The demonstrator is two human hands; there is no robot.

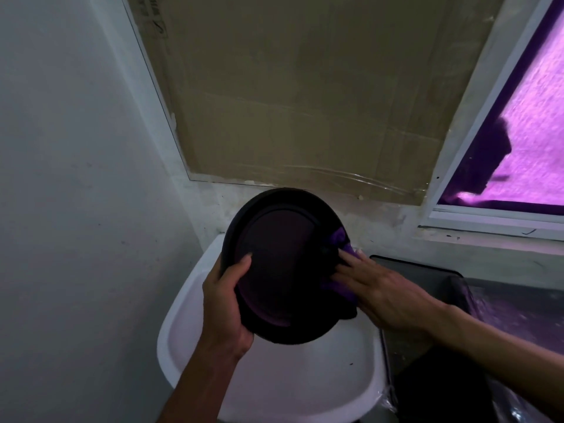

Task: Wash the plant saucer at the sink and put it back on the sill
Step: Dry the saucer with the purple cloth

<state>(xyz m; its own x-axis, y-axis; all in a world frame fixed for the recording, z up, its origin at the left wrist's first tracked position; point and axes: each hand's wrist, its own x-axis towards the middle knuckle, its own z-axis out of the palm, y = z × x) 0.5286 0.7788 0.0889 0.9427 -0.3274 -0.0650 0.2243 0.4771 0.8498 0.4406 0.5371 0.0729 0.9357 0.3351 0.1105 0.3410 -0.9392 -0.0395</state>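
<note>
A round black plant saucer [283, 264] is held tilted above the white sink [274, 377], its inner face toward me. My left hand [225, 303] grips its lower left rim, thumb lying on the inner face. My right hand [381, 291] presses a purple cloth [341, 239] against the saucer's right edge with straight fingers. Most of the cloth is hidden behind the hand and the rim.
A white wall stands to the left. Cardboard [305, 87] taped over a pane fills the wall behind the sink. The window sill [488, 236] runs at the right under a purple-lit window [525, 132]. A dark bin with a plastic liner [427, 282] stands right of the sink.
</note>
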